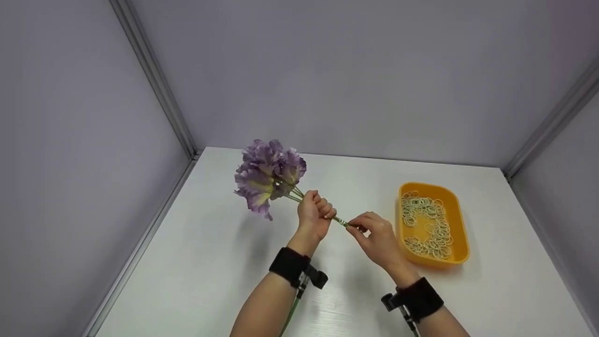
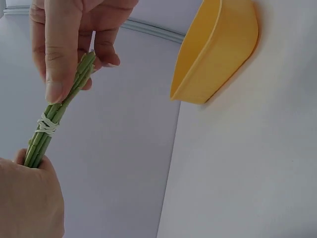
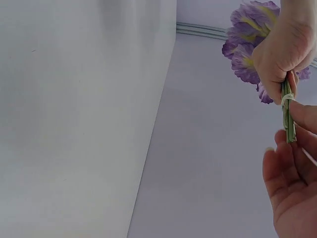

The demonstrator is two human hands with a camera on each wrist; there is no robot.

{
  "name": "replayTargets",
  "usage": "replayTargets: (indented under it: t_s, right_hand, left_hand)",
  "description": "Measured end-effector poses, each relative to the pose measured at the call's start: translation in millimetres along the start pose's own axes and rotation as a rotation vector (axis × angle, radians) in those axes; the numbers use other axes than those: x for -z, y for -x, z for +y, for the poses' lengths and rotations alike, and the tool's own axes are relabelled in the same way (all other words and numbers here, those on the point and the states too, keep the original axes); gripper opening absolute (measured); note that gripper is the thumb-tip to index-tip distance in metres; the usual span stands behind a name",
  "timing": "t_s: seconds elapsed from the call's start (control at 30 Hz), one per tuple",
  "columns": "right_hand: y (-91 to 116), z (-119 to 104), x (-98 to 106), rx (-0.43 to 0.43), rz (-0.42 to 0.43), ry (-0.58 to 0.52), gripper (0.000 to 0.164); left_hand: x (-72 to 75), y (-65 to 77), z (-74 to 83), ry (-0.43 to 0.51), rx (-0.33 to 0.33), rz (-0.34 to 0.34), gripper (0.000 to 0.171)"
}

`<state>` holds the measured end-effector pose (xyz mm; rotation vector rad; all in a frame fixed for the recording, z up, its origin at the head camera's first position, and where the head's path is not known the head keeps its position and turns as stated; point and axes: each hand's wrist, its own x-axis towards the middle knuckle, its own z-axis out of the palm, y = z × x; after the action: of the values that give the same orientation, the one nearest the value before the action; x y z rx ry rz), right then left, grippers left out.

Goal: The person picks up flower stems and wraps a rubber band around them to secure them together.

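Note:
A bunch of purple artificial flowers (image 1: 262,175) with yellow centres is held above the table, blooms toward the left. My left hand (image 1: 316,213) grips the gathered green stems (image 2: 39,145) in a fist below the blooms. A pale rubber band (image 2: 47,124) is wound several times around the stems, just past that fist. Beyond the band, my right hand (image 1: 378,236) pinches the cut stem ends between thumb and fingers. In the right wrist view, the right thumb (image 3: 303,117) lies against the stems close to the band.
On the right of the white table (image 1: 187,262) stands a yellow plastic bin (image 1: 461,224), close beside my right hand. Many loose pale rubber bands (image 1: 437,238) lie in it. Grey panels (image 1: 346,79) wall the table at the back and sides.

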<state>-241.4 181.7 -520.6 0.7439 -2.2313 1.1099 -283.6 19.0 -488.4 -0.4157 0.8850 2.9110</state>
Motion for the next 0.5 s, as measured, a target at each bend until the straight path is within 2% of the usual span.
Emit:
replayTargets:
  t_s: [0.13,0.23,0.3,0.5]
  right_hand:
    - [-3.6,-2.5,3.3,-0.061,-0.114,-0.075,0.01]
    - [-4.7,-5.3,4.7,-0.136,-0.198,-0.034,0.012]
    - [-4.5,-6.9,4.6,-0.147,-0.246,0.042,0.012]
    - [-3.1,-8.8,1.8,0.005,-0.322,0.306,0.012]
  left_hand:
    - [1.9,0.0,-1.5,-0.049,0.035,-0.007,0.045]
    - [3.2,0.2,-2.4,-0.081,0.063,-0.012,0.045]
    - [3.6,0.2,-2.7,-0.093,0.073,-0.012,0.045]
    - [2.0,-2.5,-1.6,-0.088,0.062,0.041,0.044]
